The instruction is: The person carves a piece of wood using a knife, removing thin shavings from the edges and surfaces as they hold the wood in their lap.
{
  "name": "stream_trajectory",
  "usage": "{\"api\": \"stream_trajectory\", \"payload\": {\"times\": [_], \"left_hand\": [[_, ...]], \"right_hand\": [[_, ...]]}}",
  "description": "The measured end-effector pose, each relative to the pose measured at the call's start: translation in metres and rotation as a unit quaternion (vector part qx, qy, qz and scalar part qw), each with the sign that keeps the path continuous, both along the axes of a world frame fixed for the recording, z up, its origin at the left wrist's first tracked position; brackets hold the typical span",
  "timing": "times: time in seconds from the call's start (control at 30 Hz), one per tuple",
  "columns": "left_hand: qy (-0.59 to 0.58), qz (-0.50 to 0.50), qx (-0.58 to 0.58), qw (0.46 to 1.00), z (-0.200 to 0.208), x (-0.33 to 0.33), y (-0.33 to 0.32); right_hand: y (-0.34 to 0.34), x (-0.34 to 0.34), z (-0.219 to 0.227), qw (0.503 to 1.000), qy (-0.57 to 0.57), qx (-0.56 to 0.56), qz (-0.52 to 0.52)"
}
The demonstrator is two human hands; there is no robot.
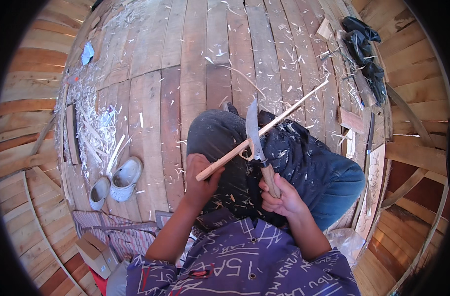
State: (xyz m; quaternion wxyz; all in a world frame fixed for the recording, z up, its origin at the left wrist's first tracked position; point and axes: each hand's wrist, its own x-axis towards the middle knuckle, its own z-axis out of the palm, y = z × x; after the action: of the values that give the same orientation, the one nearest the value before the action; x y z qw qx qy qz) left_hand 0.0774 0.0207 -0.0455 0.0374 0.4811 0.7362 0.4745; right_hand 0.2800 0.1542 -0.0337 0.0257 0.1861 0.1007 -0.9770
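My left hand [201, 176] is closed round the near end of a pale wooden stick [230, 156], which slants up and away to the right across my lap. In my right hand [282, 198] is the wooden handle of a knife [253, 126] with a broad curved blade. The blade points away from me and crosses the stick near its middle. A curled shaving [246, 154] hangs at the stick beside the blade. Both knees are bent in dark trousers [225, 132], with shavings scattered on the cloth.
Shavings litter the plank floor [146, 106], thickest in a pile [102, 126] at the left. Pale clogs [125, 178] stand near it. Behind them lie a striped cloth [116, 229] and a cardboard box [96, 254]. Black plastic [367, 61] and wood pieces line the right wall.
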Motion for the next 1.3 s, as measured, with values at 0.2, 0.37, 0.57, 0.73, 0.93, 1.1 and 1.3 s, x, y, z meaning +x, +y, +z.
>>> {"api": "stream_trajectory", "payload": {"times": [0.2,0.37,0.57,0.73,0.93,1.1,1.3], "left_hand": [[0.002,-0.003,-0.016,1.000,-0.002,-0.002,-0.004],[0.011,0.005,-0.006,1.000,-0.001,0.000,-0.002],[0.055,-0.011,-0.010,0.998,-0.003,0.002,-0.002],[0.051,-0.016,0.003,0.999,-0.006,0.002,-0.004],[0.040,0.003,-0.002,0.999,-0.010,0.003,-0.005],[0.028,0.000,0.009,1.000,-0.008,0.003,-0.001],[0.021,0.005,0.012,1.000,-0.005,0.002,-0.001]], "right_hand": [[-0.003,-0.001,-0.004,1.000,0.015,-0.015,-0.001],[0.010,-0.014,0.029,0.930,-0.101,0.353,0.006],[0.016,-0.024,0.047,0.626,-0.219,0.746,-0.062],[0.018,-0.031,0.043,0.578,-0.264,0.772,-0.022],[0.015,-0.028,0.035,0.727,-0.199,0.658,-0.014],[-0.003,-0.032,0.034,0.787,-0.228,0.570,-0.060],[0.030,-0.009,0.040,0.773,-0.270,0.549,-0.167]]}}
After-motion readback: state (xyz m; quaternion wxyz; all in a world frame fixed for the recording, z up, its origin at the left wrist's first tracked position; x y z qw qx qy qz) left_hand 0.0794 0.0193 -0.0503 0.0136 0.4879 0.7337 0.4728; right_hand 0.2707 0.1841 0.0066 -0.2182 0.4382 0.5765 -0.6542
